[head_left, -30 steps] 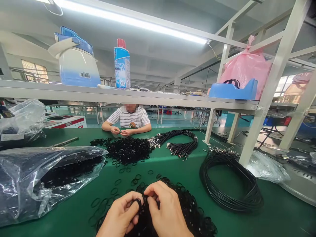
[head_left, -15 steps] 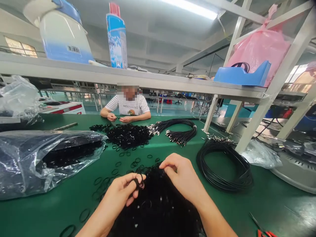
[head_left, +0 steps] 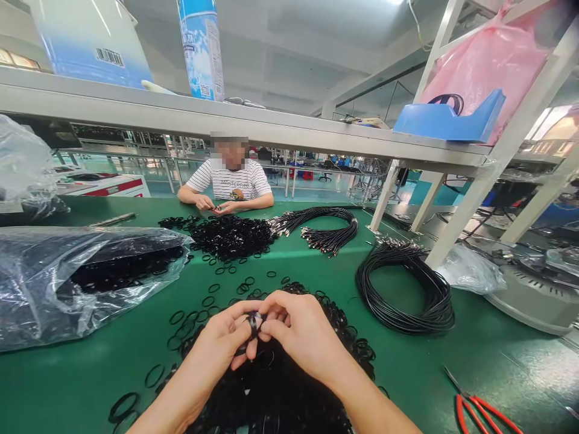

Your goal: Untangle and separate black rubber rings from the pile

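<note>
Right now both hands meet over the near middle of the green tabletop (head_left: 280, 265), above a heap of black rings (head_left: 289, 386). The left hand (head_left: 221, 346) and the right hand (head_left: 303, 334) have their fingers pinched together on one small black ring (head_left: 253, 323), which sits between the thumbs and forefingers just above the heap. The ring is squeezed flat in the grip, so its long axis runs roughly upright, top end pointing away from the person; how much of it is hidden by the fingers cannot be told.

Loose rings (head_left: 203, 301) lie scattered on the tabletop just beyond and to the left of the heap. To the far left lies a clear plastic bag (head_left: 54, 283) with more black rings inside. A coil of black cable (head_left: 407, 289) lies to the right, well apart from the hands, and red-handled cutters (head_left: 479, 410) rest at the near right. At the far side another person (head_left: 230, 184) sits with both hands on the tabletop behind a second pile of rings (head_left: 233, 235), beside a bundle of cables with metal ends (head_left: 325, 232). A shelf (head_left: 181, 117) spans above.
</note>
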Demonstrator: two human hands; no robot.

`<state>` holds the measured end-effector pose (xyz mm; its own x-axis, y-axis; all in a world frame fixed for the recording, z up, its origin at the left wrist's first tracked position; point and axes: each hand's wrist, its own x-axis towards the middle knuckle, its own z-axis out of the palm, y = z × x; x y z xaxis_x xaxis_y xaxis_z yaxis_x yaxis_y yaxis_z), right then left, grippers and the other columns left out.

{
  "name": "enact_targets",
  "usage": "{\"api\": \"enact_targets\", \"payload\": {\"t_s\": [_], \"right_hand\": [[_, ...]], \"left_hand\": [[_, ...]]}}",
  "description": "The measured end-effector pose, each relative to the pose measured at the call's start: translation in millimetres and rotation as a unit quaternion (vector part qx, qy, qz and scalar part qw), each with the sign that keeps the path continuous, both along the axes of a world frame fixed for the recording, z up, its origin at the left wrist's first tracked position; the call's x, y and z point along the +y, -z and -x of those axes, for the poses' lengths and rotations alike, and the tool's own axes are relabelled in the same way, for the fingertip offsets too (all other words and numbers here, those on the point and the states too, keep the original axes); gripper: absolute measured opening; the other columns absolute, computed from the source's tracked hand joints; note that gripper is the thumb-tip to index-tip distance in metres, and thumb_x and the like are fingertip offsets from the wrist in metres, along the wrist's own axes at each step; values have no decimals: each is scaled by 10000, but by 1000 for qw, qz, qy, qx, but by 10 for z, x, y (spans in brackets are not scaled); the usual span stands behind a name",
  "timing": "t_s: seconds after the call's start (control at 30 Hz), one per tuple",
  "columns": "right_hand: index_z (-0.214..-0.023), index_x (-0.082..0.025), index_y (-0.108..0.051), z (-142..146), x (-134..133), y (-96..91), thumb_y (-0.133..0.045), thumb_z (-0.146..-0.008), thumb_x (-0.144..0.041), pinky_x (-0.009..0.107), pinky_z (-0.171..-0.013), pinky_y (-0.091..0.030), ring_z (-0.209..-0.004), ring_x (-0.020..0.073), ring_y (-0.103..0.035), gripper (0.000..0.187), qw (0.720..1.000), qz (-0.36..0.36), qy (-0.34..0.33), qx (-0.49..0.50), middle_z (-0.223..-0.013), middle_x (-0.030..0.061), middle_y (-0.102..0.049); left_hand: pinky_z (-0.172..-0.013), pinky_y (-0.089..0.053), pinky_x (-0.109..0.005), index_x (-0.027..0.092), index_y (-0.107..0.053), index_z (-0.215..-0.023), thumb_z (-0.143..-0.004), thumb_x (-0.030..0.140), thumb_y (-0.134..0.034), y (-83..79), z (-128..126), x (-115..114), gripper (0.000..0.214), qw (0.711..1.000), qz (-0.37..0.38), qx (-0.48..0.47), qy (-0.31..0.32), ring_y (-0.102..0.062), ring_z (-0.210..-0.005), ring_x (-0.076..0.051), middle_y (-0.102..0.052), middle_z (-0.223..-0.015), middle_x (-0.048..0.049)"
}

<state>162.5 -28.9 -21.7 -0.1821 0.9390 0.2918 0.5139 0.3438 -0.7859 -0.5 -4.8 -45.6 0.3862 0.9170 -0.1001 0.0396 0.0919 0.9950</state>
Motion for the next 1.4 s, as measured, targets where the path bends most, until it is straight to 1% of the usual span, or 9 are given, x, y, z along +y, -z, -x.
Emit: {"api": "enact_targets", "payload": {"t_s": [0.13, 0.33, 0.5, 0.67, 0.77, 0.9, 1.0, 1.2, 1.4], "right_hand": [[-778, -222, -674, -75, 39, -13, -577, -776, -105, 209, -613, -414, -623, 103, -583, 152, 998, 29, 3, 56, -675, -44, -679], [-806, -193, -663, -158, 100, -31, -572, -723, -68, 232, -670, -460, -724, 125, -597, 176, 992, 31, 3, 122, -772, -17, -664], [-844, -194, -649, -185, 125, -10, -548, -707, -33, 247, -727, -487, -803, 136, -612, 234, 986, 33, -15, 165, -857, -5, -667], [-837, -208, -650, -147, 97, -12, -507, -715, -13, 247, -722, -501, -814, 136, -621, 271, 990, 24, -3, 141, -859, -11, -669], [-838, -211, -653, -115, 68, -13, -505, -720, -12, 243, -725, -506, -804, 131, -624, 274, 991, 14, 4, 137, -858, -14, -672], [-839, -210, -655, -87, 50, -8, -515, -718, -17, 241, -719, -509, -797, 132, -628, 268, 989, 11, -3, 144, -856, -14, -677], [-835, -206, -656, -105, 75, -5, -534, -723, -35, 249, -727, -509, -800, 139, -633, 238, 986, 14, 7, 165, -853, -9, -682], [-808, -200, -652, -191, 125, -8, -530, -740, -61, 258, -717, -497, -743, 135, -629, 197, 986, 4, 55, 160, -825, -11, -679], [-774, -195, -656, -144, 117, -5, -538, -719, -58, 239, -688, -502, -728, 133, -629, 190, 985, 16, 41, 168, -785, -12, -671]], "left_hand": [[-432, -290, -166, 153, -637, -1060, -859, 369, -593, -54, -5, -19, 298, 1000, 11, -16, 0, -454, -560, -76, -658, -804, -30], [-423, -274, -146, 151, -635, -882, -789, 362, -661, -39, 40, 31, 232, 999, 8, -11, -46, -466, -558, -74, -663, -757, -20], [-410, -298, -179, 148, -638, -1028, -742, 404, -670, -38, 60, 56, 385, 999, -2, 29, -41, -484, -490, -90, -706, -726, -44], [-485, -373, -228, 130, -600, -1186, -782, 487, -614, -94, 61, 15, 539, 995, -14, 91, -37, -484, -457, -108, -620, -512, 25], [-467, -355, -221, 136, -593, -1154, -775, 490, -621, -102, 37, -10, 519, 995, -14, 91, -30, -472, -444, -105, -622, -507, 26], [-428, -303, -191, 152, -620, -915, -777, 437, -633, -82, -2, -25, 317, 996, -26, 79, -13, -422, -419, -81, -595, -484, 28], [-428, -298, -171, 165, -617, -835, -792, 416, -631, -70, 6, -18, 256, 999, -20, 45, -19, -434, -474, -81, -578, -531, 29], [-407, -265, -156, 151, -629, -811, -756, 425, -697, -89, 56, 16, 288, 998, 9, -23, -51, -401, -472, -44, -614, -699, 7], [-374, -223, -157, 152, -608, -1005, -719, 451, -700, -140, 2, -30, 424, 998, 9, 15, -68, -420, -416, -54, -671, -664, -19]]}}
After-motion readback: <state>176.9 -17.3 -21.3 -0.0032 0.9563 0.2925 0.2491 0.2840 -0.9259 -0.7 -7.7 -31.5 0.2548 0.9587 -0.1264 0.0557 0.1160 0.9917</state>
